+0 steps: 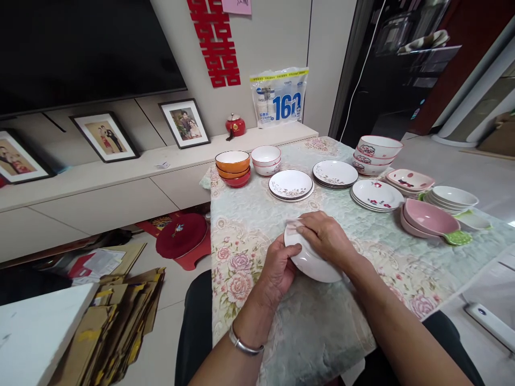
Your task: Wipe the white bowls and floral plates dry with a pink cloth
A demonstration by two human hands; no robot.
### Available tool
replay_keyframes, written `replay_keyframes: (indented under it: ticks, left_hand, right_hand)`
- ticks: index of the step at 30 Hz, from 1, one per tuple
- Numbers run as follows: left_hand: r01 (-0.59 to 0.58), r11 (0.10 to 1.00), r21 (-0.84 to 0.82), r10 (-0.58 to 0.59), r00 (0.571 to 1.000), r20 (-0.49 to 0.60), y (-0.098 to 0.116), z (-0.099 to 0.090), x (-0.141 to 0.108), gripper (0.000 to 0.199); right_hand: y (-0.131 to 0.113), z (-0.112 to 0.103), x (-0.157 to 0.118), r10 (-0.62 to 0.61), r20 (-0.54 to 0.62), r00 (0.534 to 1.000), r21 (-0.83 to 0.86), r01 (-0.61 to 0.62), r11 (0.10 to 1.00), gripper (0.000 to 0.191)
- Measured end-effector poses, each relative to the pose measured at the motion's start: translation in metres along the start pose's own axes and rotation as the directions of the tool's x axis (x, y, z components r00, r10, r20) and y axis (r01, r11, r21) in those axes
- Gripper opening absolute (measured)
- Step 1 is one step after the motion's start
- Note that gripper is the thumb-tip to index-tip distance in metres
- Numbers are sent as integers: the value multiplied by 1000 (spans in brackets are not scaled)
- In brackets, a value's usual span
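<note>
A white plate (317, 264) is held tilted over the near part of the table. My left hand (280, 262) grips its left rim, thumb on the upper face and fingers underneath. At the far rim, my right hand (324, 236) presses a thin white cloth (293, 226) against the plate; its fingers are bent around the cloth and cover part of it. Beyond the hands stand a stack of brown-patterned plates (291, 184), a second similar stack (335, 173), and a stack of flowered plates (377, 194).
Orange and red bowls (232, 163) and white bowls (266, 160) stand at the table's back left. To the right are tall bowls (378, 153), pink leaf-handled bowls (428, 217) and small white bowls (454, 198). A floral tablecloth (241, 236) covers the table. A red stool (183, 236) and flattened cardboard (116, 316) lie left.
</note>
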State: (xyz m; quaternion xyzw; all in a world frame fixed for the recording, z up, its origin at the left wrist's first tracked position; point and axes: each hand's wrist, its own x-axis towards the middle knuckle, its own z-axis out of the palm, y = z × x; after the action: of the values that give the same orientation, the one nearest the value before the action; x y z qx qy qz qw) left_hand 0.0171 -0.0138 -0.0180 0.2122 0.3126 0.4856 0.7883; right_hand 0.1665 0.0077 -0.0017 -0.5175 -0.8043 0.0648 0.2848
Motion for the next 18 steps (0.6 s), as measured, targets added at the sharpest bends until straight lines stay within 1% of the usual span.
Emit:
replay_keyframes:
  ticks: [1,3,4,5,6,7,10,12,13,14,15,16,18]
  left_hand:
    - [9,1000,7,-9,1000,11,0,0,0,45]
    - [17,1000,10,-17,1000,16,1,0,-1,49]
    - [18,1000,8,-18,1000,8,1,0,0,50]
    - [19,1000,3,-19,1000,-2,1,0,0,50]
    - [18,1000,-4,-18,1000,-13,1,-1,1,49]
    - [15,1000,-15,-15,1000,-23,0,-1,2,48]
    - [-10,998,-66,7,998,-57,-1,-1,4,42]
    - [-28,994,-106,21,997,-73,-1,-2,5,39]
    - [-30,992,-120,21,997,-71,-2,-2,4,40]
    - [-25,992,-124,18,998,-60,-2,-2,4,44]
    - [-17,993,-119,12,999,-39,-2,-3,3,49]
    - [-7,994,-108,6,1000,-13,-2,-3,3,55]
    - [3,997,-81,0,999,32,-2,-4,1,64]
  right_hand:
    - [6,-1,0,73,-15,997,-29,-74,997,24]
    - [15,-4,-2,212,-41,976,-96,-215,972,25]
    - [17,-5,-3,257,-50,965,-123,-262,957,26]
    - [17,-5,-4,277,-55,959,-143,-283,949,27]
    - [15,-5,-5,272,-61,961,-151,-278,949,27]
    - [12,-5,-5,241,-64,968,-149,-248,957,26]
    - [-4,-1,-5,58,-46,997,-90,-62,994,28]
    - [-12,1,-3,-52,-15,999,-52,51,997,31]
    - [-13,2,-2,-81,0,997,-42,80,996,31]
    - [-12,2,-1,-86,3,996,-37,86,996,32]
    - [-9,2,-1,-68,-6,998,-41,67,997,32]
    - [-6,1,-1,-28,-21,999,-54,27,998,31]
    - [3,-1,-1,87,-58,995,-104,-92,990,27]
